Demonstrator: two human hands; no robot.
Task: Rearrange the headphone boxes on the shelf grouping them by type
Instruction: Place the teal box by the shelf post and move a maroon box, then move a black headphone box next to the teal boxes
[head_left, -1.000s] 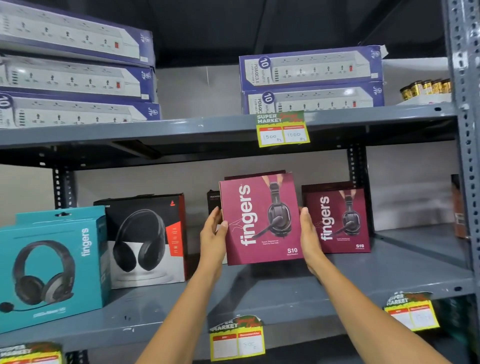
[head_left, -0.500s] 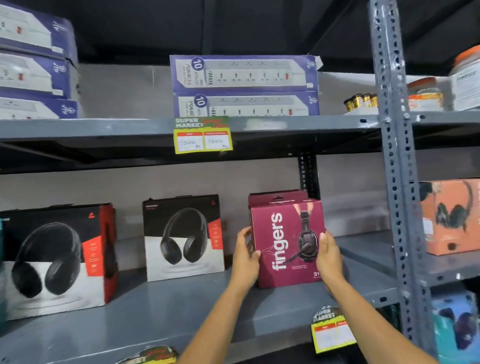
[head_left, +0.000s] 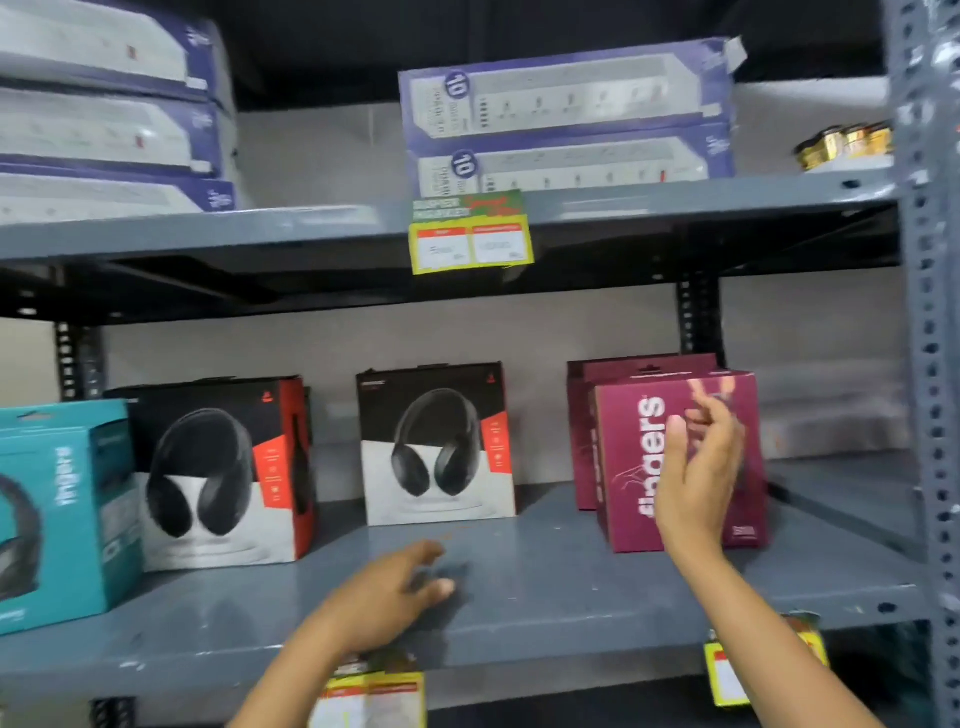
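A maroon "fingers" headphone box (head_left: 631, 457) stands on the grey shelf (head_left: 545, 587) at the right, in front of another maroon box (head_left: 582, 431). My right hand (head_left: 696, 473) hovers open in front of it, fingers spread, not gripping. My left hand (head_left: 395, 592) is low over the shelf's front, open and holding nothing. Two black-and-white headphone boxes with red sides stand to the left: one in the middle (head_left: 436, 447), one further left (head_left: 218, 473). A teal "fingers" box (head_left: 62, 514) sits at the far left.
The upper shelf carries blue-and-white power-strip boxes (head_left: 566, 114) and more at the left (head_left: 104, 119), plus small gold-lidded jars (head_left: 847, 143). Yellow price tags (head_left: 470, 244) hang on the shelf edges. A perforated steel upright (head_left: 930, 364) borders the right.
Both hands have let go of the maroon box, which now stands in front of the other maroon box. The left hand dropped toward the shelf's front; the view shifted left.
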